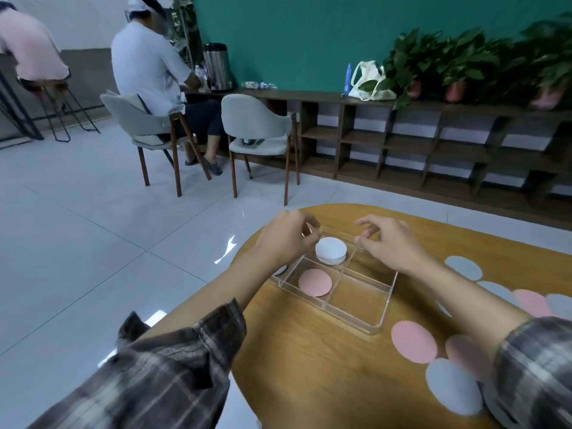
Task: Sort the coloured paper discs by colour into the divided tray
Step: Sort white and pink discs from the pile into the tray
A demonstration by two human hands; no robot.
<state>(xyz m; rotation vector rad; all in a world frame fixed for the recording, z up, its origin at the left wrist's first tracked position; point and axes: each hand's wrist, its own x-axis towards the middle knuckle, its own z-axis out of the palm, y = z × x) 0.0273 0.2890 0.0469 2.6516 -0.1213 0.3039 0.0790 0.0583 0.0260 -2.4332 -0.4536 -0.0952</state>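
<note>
At the centre of the frame, a clear divided tray [359, 300] is being carried by a wooden table [309, 366]. A stack of white discs [331, 247] is being held in its upper-left compartment, and a single pink disc [315, 282] in its lower-left one. The tray's far rim is being met by the left hand [284, 239] and the right hand [388, 243], fingers curled; whether it is being gripped cannot be told. Loose pink and grey discs [414, 342] are being shown at lower right.

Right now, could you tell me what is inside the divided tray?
A pale disc stack at the back, one pink disc nearer; the right hand hides the far-right corner.
</note>
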